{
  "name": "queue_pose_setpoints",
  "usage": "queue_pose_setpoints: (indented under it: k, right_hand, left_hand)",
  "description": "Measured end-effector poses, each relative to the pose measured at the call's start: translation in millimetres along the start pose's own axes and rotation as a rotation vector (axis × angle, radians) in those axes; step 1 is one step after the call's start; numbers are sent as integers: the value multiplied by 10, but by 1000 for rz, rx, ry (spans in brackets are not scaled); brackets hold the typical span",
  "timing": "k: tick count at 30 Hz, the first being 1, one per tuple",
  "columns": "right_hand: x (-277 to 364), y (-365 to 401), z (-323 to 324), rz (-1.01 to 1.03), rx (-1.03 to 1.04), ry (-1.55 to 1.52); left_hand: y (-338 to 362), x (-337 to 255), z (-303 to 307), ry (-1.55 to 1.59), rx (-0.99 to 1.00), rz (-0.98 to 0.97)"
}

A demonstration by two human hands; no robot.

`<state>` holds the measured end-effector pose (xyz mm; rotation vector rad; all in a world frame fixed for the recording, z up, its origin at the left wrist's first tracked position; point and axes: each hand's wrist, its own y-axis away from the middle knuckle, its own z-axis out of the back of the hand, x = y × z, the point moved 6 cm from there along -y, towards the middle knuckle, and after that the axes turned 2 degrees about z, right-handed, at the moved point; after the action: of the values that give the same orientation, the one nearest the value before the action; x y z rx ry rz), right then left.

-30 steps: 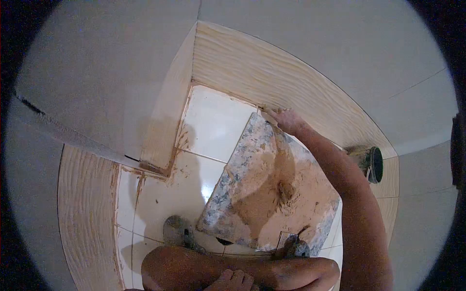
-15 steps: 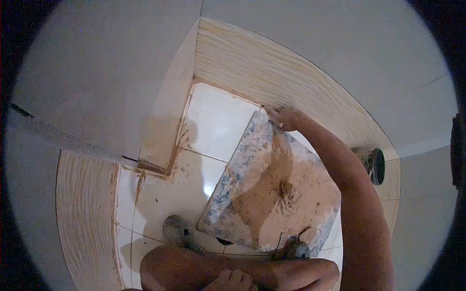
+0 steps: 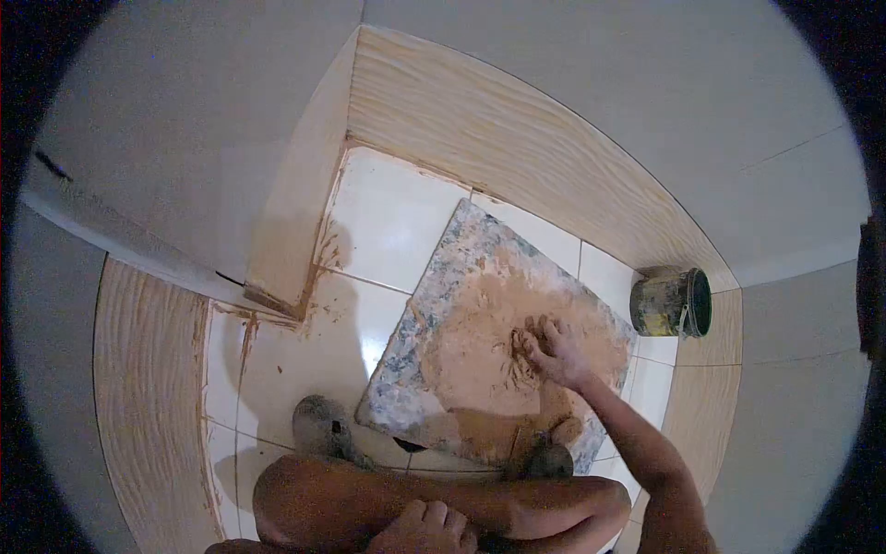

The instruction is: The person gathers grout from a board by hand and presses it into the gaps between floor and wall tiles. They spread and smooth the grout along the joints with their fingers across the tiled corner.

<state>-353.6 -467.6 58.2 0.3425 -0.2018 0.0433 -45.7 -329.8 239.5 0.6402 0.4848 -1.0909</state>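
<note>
My right hand (image 3: pixel 554 355) is over a square board (image 3: pixel 392 374) with a mottled, stained surface. Its fingers are bent and apart, with the tips at a dark, scraped patch of brownish paste (image 3: pixel 480 355) spread across the board. Whether any paste sticks to the fingertips is too small to tell. Near the bottom edge, my left hand (image 3: pixel 426 530) rests on my bent leg with its fingers curled in. What it may hold is hidden.
A dirty bucket (image 3: pixel 660 305) lies on its side by the right wall. White floor tiles (image 3: pixel 392 208) meet a wavy beige tile skirting (image 3: pixel 480 111), with brown smears along the joints and corner. My feet (image 3: pixel 318 427) are at the board's near edge.
My right hand has left the joint between floor and skirting and come back to the paste on the board. The view has shifted slightly. My left hand stays on the leg.
</note>
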Motion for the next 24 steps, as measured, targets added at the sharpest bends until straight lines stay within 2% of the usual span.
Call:
queue_pose_setpoints:
  k: [1,2,3,4,6,7,9,13,15,19,21,24]
  right_hand:
    - [-55,11,-31,-3,0,0]
    - [-136,13,-112,-16,3,-144]
    - [-207,65,-173,-35,7,-290]
    - [-216,99,-160,-47,8,-295]
    - [-224,63,-189,-126,167,-125]
    - [-214,84,-205,-127,164,-124]
    - [-134,155,-151,-35,-31,-20]
    - [-2,224,-135,-6,-91,-22]
    - [113,288,-87,63,-158,183]
    - [255,376,-96,25,-133,304]
    - [292,484,-89,29,-224,386]
    - [114,661,-162,43,-194,392]
  left_hand:
    - [-5,-8,15,33,31,11]
    - [-4,-21,-26,35,37,6]
    - [-5,-21,-62,-18,-22,10]
    - [-10,-28,-32,-74,-81,13]
    - [-8,-44,1,-87,-58,24]
    - [-14,-42,21,-95,-40,42]
    - [-42,-42,-20,-66,-37,42]
    - [-14,-26,-11,-22,-64,16]
    - [-26,-30,-14,-29,-38,28]
    - [24,-43,30,-92,-34,7]
    - [41,-27,1,-71,-42,7]
    - [76,-11,36,-53,-67,-9]
